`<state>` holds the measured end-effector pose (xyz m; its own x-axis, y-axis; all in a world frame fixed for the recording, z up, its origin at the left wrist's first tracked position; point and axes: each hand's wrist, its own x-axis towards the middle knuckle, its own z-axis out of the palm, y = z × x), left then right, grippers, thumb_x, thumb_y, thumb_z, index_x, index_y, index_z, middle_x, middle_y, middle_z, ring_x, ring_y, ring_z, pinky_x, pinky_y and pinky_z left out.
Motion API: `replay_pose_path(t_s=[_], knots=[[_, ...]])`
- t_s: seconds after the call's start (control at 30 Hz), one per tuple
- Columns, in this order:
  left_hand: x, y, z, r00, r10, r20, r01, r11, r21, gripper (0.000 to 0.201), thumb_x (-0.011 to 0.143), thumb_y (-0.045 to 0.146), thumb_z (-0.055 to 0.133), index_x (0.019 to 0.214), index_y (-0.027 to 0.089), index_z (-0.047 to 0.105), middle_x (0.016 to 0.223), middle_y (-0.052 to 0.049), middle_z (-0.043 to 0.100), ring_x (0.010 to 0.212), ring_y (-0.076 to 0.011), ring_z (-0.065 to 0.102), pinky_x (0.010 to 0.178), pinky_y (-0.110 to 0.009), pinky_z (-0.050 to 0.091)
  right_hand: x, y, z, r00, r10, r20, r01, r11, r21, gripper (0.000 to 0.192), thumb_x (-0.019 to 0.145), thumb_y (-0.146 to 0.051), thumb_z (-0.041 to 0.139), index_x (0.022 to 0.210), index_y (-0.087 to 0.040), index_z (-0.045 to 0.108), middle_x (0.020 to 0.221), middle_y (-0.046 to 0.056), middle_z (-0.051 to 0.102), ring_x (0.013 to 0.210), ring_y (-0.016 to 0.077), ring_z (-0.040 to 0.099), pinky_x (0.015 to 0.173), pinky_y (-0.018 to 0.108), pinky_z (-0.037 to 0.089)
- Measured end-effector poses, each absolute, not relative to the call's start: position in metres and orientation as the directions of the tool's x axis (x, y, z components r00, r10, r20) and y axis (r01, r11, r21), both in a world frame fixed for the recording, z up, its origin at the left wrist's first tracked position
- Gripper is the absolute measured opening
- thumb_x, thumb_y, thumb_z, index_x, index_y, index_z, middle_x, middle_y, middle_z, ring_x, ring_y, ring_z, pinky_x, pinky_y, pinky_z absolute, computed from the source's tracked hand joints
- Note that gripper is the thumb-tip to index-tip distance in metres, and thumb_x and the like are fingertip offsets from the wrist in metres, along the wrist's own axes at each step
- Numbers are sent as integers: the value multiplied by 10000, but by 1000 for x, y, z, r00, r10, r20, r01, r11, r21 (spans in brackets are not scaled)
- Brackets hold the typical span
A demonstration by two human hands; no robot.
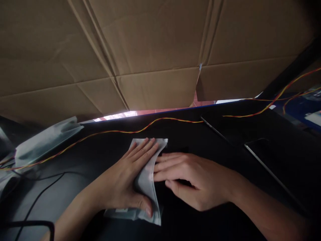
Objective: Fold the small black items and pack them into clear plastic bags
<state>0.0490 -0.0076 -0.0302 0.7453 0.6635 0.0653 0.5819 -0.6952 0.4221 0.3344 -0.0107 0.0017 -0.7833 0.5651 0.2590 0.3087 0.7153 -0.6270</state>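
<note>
Frosted plastic makes up the zip bag (147,179), which lies at the lower centre of the frame on the black desk (190,222). Across it the left hand (125,177) rests flat, its fingers (144,152) stretched toward the bag's upper end and its thumb spread wide near the lower end; it presses rather than grips. From the right, the right hand (198,177) meets the bag's right edge with nearly straight fingers (173,164), the thumb a little apart below them; whether they have hold of that edge, I cannot tell. Red-and-yellow twisted wire (110,132) crosses the desk above both hands. Another frosted bag (47,140) lies at the left of the frame, with a thin black cable (41,193) below it. Brown cardboard (155,40) fills the top of the frame.
</note>
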Motion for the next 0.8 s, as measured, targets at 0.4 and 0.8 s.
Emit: replay_pose_path(t_s=[0.4,0.8], knots=[[65,-14,-25,823,568,-10,525,-754,394,1553,676,855,869,1762,337,-113,1828,-162,197,1672,-481,217,1342,-781,52,293,-40,-50,-839,468,276,326,840,-433,270,1042,-292,580,1061,-116,784,1091,160,840,1108,308,774,1161,461,518],[65,-22,-10,813,582,-27,518,-699,493,1493,662,852,881,1775,371,10,1843,-127,180,1668,-471,243,1352,-690,261,317,-17,-23,-819,535,207,260,668,-698,221,1046,-164,613,1183,-155,787,1360,109,798,1353,231,700,1215,357,487]])
